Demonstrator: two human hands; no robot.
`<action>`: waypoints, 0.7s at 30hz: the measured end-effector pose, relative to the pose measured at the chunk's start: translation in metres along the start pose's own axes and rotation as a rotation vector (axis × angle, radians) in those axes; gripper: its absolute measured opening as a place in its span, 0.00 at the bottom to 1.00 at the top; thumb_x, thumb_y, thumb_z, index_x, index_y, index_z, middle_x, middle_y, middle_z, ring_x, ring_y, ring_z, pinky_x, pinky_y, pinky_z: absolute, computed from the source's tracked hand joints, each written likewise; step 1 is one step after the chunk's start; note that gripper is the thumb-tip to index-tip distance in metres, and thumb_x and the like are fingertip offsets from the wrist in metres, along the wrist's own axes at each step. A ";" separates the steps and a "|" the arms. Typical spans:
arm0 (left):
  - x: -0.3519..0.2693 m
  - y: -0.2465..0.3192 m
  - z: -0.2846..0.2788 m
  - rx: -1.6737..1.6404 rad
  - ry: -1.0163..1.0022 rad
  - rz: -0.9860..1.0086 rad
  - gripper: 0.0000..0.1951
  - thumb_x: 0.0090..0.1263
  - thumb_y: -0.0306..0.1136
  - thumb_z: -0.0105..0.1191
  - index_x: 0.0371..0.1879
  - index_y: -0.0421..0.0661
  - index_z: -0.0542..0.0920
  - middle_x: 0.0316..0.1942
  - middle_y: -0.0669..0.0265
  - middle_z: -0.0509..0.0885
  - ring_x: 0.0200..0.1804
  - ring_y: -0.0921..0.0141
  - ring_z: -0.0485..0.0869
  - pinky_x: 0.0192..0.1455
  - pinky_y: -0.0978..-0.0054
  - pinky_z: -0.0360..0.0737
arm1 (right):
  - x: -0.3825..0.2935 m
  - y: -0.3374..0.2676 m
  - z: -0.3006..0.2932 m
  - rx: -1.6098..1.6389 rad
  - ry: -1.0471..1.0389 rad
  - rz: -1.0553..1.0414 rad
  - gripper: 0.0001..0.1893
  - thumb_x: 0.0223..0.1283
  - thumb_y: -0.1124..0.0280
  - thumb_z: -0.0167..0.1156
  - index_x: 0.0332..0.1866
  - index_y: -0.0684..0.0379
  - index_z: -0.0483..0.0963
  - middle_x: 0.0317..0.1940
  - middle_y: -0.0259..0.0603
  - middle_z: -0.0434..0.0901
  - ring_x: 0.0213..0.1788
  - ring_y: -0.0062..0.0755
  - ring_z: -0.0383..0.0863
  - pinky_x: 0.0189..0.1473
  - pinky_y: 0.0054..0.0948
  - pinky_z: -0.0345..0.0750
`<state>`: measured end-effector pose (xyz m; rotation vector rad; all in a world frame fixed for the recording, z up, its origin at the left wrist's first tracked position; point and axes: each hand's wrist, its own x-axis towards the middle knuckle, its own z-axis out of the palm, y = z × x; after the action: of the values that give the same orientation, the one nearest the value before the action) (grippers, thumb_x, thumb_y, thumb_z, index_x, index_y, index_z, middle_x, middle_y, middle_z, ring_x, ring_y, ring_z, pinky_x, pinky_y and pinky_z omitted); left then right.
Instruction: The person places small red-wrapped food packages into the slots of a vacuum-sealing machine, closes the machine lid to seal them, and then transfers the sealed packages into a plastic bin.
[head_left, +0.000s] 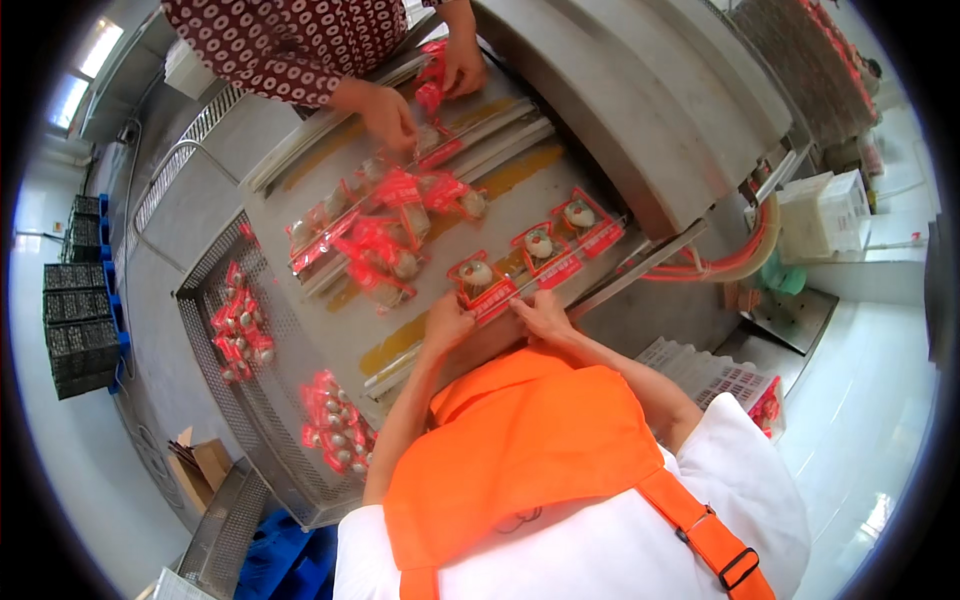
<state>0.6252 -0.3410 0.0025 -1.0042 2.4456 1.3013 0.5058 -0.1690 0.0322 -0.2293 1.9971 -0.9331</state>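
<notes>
A red-edged clear food pouch (478, 279) with a pale round item inside lies at the near edge of a metal machine bed (420, 319). My left hand (450, 321) pinches its lower left corner, and my right hand (541, 313) holds the lower right corner. To the right, two similar pouches (538, 246) (579, 213) lie in a row along the same edge. A loose heap of red pouches (382, 259) covers the bed's middle, left of my hands.
Across the bed, a co-worker's hands (390, 124) handle pouches along the far edge. A large metal lid (637, 90) stands at the right. A perforated metal tray (281, 442) with pouch piles adjoins the bed's left side. White crates (821, 214) stand farther right.
</notes>
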 end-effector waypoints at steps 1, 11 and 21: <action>0.000 0.002 -0.001 -0.002 -0.016 -0.010 0.18 0.56 0.34 0.62 0.44 0.39 0.79 0.32 0.52 0.85 0.37 0.55 0.85 0.40 0.61 0.79 | 0.001 0.001 0.005 0.185 -0.036 0.126 0.20 0.65 0.60 0.58 0.31 0.71 0.77 0.25 0.45 0.82 0.17 0.27 0.78 0.16 0.27 0.74; -0.003 0.026 -0.011 0.169 -0.053 -0.082 0.20 0.54 0.40 0.58 0.45 0.42 0.79 0.41 0.47 0.84 0.47 0.50 0.82 0.48 0.56 0.78 | 0.016 0.021 0.013 0.539 -0.127 0.246 0.15 0.66 0.66 0.57 0.37 0.71 0.76 0.26 0.44 0.83 0.16 0.24 0.76 0.15 0.24 0.73; 0.008 0.047 -0.028 0.206 0.238 0.073 0.25 0.52 0.45 0.65 0.43 0.39 0.77 0.38 0.48 0.84 0.44 0.51 0.82 0.45 0.57 0.78 | 0.015 0.022 0.012 0.507 -0.033 0.238 0.14 0.65 0.66 0.57 0.33 0.69 0.78 0.22 0.41 0.81 0.16 0.24 0.75 0.15 0.23 0.72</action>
<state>0.5926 -0.3488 0.0462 -1.0786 2.7477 0.9710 0.5110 -0.1669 0.0033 0.2681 1.6478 -1.2284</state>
